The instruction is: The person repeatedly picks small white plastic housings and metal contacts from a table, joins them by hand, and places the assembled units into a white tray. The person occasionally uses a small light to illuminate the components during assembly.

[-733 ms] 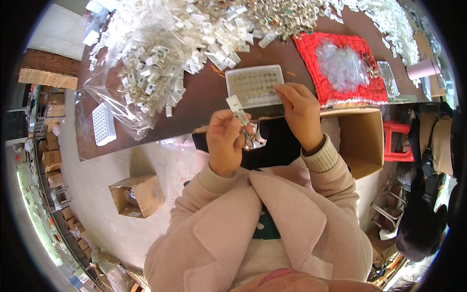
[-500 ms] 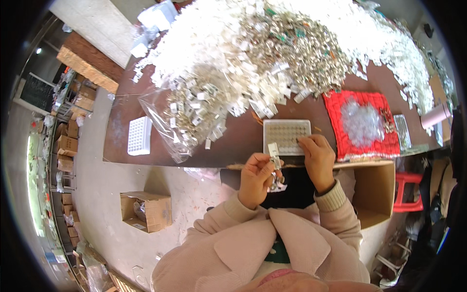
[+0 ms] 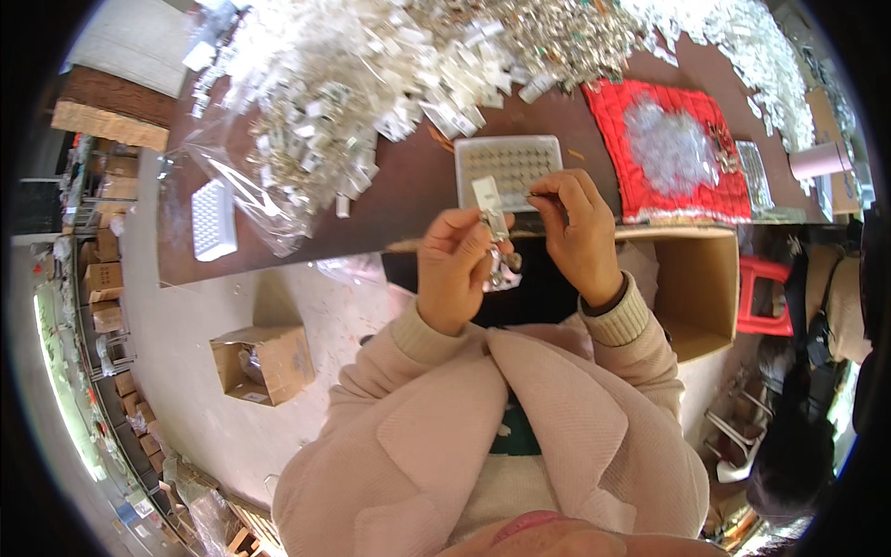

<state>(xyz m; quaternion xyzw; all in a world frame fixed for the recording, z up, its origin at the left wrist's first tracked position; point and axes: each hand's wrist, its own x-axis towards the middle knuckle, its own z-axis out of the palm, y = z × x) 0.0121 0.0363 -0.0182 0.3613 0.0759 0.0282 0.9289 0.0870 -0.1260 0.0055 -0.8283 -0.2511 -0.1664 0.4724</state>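
My left hand [image 3: 452,271] is closed around a small bunch of shiny metal trinkets with white tags. One white tag [image 3: 485,193] stands up above its fingertips, and metal pieces [image 3: 504,267] dangle beside the fingers. My right hand [image 3: 583,234] is raised at the near right corner of a whitish plastic tray [image 3: 508,141]. Its thumb and forefinger are pinched together on something too small to make out. Rows of small dark pieces fill the tray, which lies just beyond both hands on the brown table.
A heap of white-tagged metal trinkets [image 3: 320,139] covers the far table. A white grid tray [image 3: 214,221] sits at left, a red cloth [image 3: 603,121] with clear plastic pieces at right. Below the table's edge stand an open carton [image 3: 710,297] and a red stool [image 3: 763,297].
The view has tilted, so the table sits higher in the picture. My right hand has drawn back from over the tray to its near corner; the left still grips the tagged trinkets.
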